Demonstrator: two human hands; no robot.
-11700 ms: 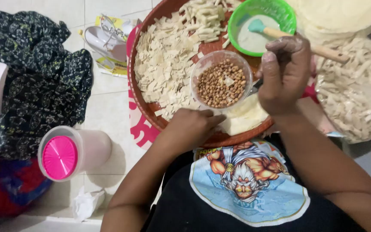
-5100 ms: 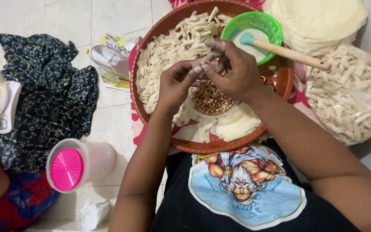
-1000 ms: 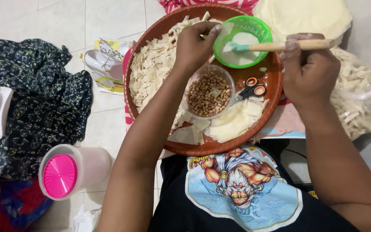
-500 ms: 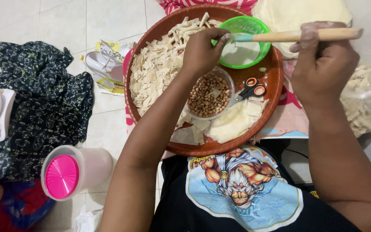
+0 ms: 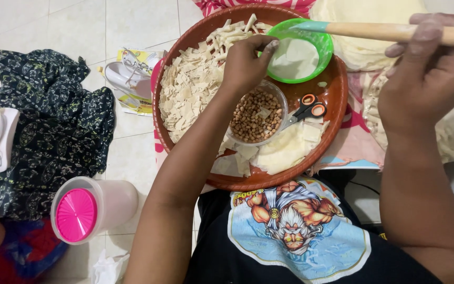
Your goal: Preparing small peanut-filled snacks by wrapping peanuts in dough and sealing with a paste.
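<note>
On the round tray (image 5: pixel 337 113), the small bowl (image 5: pixel 319 44) sits just beyond the left hand (image 5: pixel 245 66), whose fingertips touch its rim. Below that hand sits a cup of nuts (image 5: pixel 256 117) — scissors (image 5: pixel 306 109) just right of it, between the two hands. Cut dough pieces (image 5: pixel 190 92) lie left of the left hand. The right hand (image 5: pixel 429 79) holds a wooden-handled tool (image 5: pixel 395 32) — its tip over the bowl.

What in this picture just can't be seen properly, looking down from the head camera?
- Left hand: fingertips curl at the green bowl rim; anything pinched is hidden.
- Wooden-handled tool: its end is cut off by the right edge, past the right hand.
- Scissors: blades partly hidden by the peanut bowl.
</note>
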